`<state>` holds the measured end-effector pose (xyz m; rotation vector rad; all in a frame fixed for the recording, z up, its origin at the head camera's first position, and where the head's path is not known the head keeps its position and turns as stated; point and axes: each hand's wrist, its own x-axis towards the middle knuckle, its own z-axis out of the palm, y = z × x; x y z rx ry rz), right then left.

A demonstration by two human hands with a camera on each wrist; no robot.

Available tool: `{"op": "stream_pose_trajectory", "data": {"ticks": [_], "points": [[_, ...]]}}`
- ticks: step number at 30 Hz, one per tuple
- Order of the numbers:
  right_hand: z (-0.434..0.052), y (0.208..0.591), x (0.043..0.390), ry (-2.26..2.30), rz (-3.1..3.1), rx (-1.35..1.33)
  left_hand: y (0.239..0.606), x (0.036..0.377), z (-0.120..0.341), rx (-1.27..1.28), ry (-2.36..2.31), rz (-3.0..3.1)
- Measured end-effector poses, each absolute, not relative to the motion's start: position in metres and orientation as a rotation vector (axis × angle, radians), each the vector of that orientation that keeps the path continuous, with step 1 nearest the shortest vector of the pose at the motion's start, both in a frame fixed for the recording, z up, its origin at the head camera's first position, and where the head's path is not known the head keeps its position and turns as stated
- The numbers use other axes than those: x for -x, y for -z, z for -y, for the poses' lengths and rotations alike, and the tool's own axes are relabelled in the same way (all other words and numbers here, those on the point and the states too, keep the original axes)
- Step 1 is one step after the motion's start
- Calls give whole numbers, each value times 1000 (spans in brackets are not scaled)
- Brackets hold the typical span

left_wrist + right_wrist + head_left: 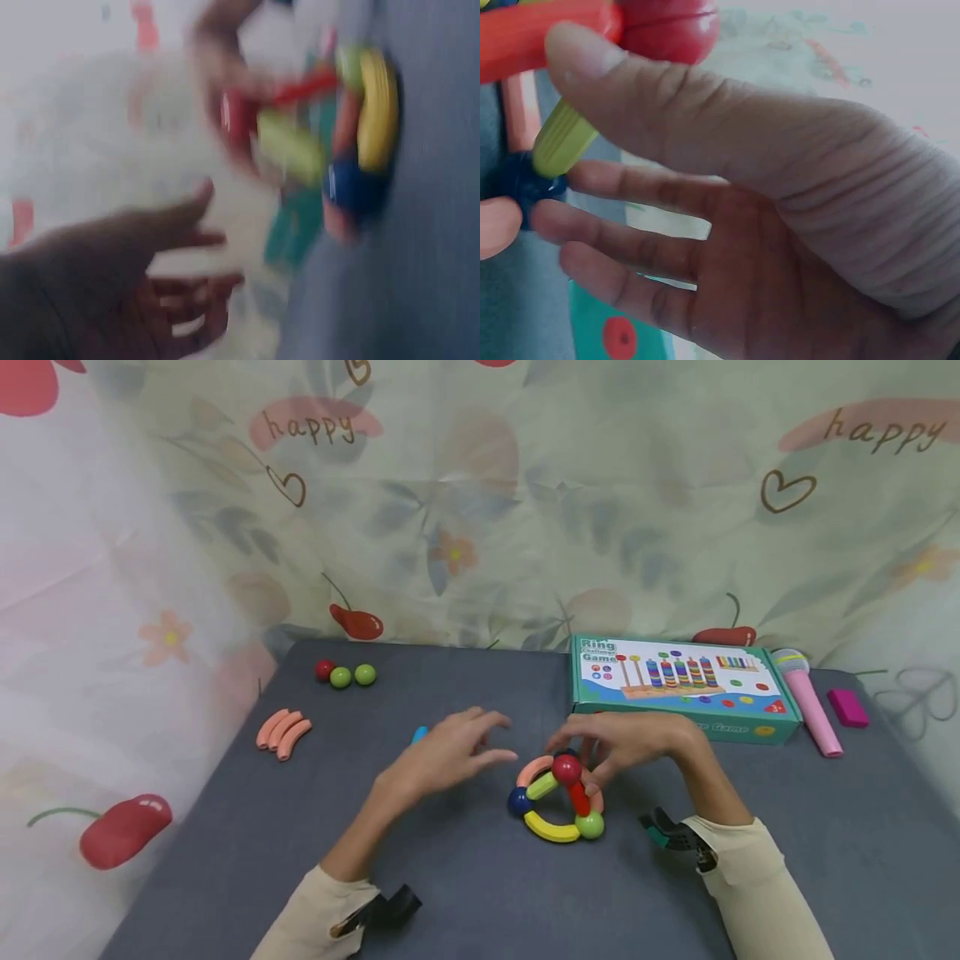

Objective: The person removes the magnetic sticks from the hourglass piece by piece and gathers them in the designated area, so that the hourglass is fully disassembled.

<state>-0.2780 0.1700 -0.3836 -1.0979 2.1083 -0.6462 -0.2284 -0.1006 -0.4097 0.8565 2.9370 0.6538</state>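
A toy structure of coloured sticks and balls stands on the grey table; it has a red ball on top, a yellow curved piece in front, a blue ball and a green ball. My right hand reaches over it from the right. In the right wrist view the thumb of that hand lies against the red ball, with straight fingers near the green stick. My left hand hovers left of the structure, fingers spread, holding nothing. The left wrist view is blurred; hand and structure show.
A green "Ring Game" box lies behind the right hand, with a pink toy microphone and a pink block beside it. Three small balls and salmon curved pieces lie at the far left. A blue piece peeks from behind the left hand.
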Motion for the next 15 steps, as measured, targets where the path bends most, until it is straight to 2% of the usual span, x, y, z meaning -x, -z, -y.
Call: {"op": "stream_pose_trajectory", "data": {"ticks": [2, 5, 10, 15], "points": [[-171, 389, 281, 600, -2166, 1126, 403, 220, 78, -1063, -766, -2796], [-169, 397, 286, 539, -2226, 1205, 397, 209, 54, -1197, -791, -2728], [-165, 401, 292, 533, -2209, 1234, 395, 202, 33, -1164, -715, -2860], [-167, 404, 291, 516, -2190, 1082, 395, 202, 17, -1135, -573, -2929]]}}
